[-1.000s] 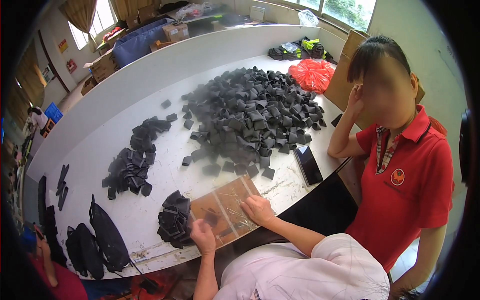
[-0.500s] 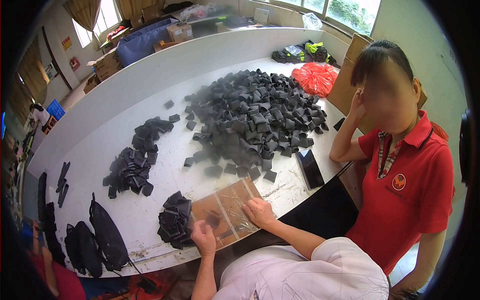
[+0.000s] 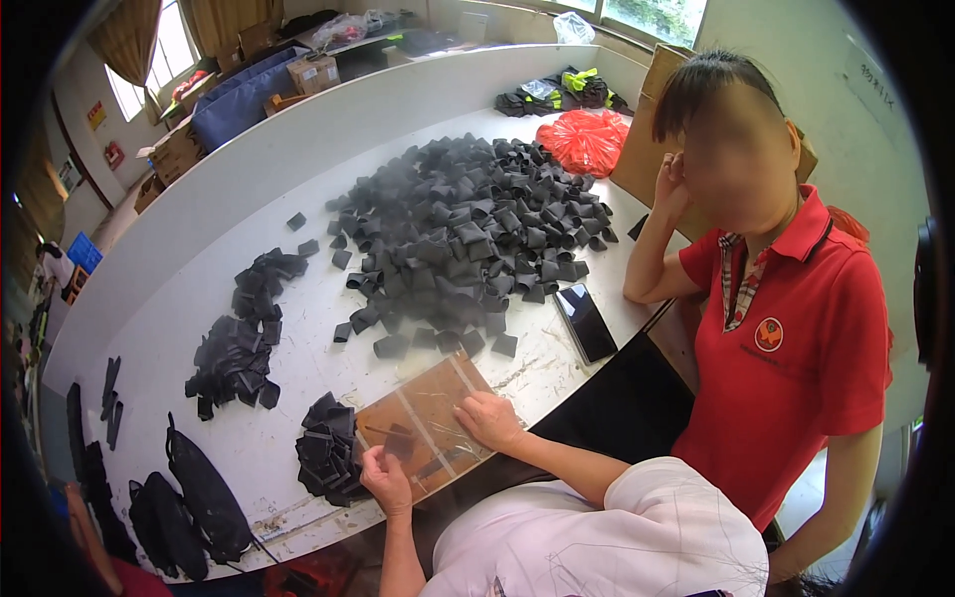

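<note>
A brown board point(image 3: 403, 398) with clear plastic and pale tape strips lies at the table's near edge. My left hand point(image 3: 386, 480) is at its lower left corner, thumb and fingers closed on a small dark grey fabric piece point(image 3: 400, 442) over the board. My right hand point(image 3: 489, 420) rests on the board's right part with its fingers bent together; whatever may be under the fingertips is hidden. Beside my left hand, touching the board's left side, sits a heap of flat black fabric pieces point(image 3: 328, 453).
A large mound of dark fabric loops point(image 3: 468, 234) covers the table's middle; a smaller pile point(image 3: 237, 353) lies left. Black pouches point(image 3: 209, 493) are at the near left, a dark phone-like slab point(image 3: 585, 323) at right. A person in a red shirt point(image 3: 796, 368) leans on the table's right side.
The whole view has shifted, so the table's things sit further left in it. My hands stay at nearly the same places on the board, the left one still pinching the fabric piece.
</note>
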### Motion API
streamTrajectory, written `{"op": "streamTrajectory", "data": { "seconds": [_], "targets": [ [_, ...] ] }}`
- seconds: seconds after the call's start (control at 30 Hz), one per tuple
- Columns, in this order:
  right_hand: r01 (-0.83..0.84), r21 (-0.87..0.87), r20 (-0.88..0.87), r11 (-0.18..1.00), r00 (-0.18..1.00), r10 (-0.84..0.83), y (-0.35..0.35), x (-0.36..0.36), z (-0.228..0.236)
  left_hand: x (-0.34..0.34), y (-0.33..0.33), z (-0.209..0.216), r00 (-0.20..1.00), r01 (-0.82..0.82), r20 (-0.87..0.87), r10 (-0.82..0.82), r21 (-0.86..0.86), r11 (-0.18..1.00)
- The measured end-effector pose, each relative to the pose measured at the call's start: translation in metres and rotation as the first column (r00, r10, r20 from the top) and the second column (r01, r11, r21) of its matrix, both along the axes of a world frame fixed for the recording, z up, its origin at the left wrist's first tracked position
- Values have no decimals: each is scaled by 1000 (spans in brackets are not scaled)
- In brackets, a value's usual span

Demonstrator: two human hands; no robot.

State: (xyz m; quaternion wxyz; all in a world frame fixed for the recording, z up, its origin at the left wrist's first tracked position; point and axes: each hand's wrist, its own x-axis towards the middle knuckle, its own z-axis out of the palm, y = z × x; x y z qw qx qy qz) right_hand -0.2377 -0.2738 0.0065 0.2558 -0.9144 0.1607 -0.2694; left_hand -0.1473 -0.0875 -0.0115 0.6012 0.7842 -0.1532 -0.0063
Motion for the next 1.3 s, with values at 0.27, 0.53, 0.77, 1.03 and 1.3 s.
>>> {"op": "streamTrajectory", "data": {
  "seconds": [0.27, 0.53, 0.77, 1.03, 1.3],
  "targets": [
    [-8, -4, 13, 1000, 1000, 8, 0, -3, 0, -5, 2, 1, 999, -19, -25, 19, 10, 1000],
    [-126, 216, 49, 968, 992, 118, 16, -13, 40, -22, 1, 45, 959, -137, -277, 64, -252, 958],
    [-426, 252, 292, 869, 890, 351, 55, 3, 126, -33, 0, 125, 893, -7, -417, -167, -386, 923],
    [-454, 108, 288, 884, 866, 409, 52, 11, 114, -40, -7, 132, 991, 63, 116, -65, 22, 998],
    [-312, 397, 178, 863, 949, 261, 54, 12, 116, -30, -8, 148, 762, -155, -553, -337, -661, 735]
  ]
}}
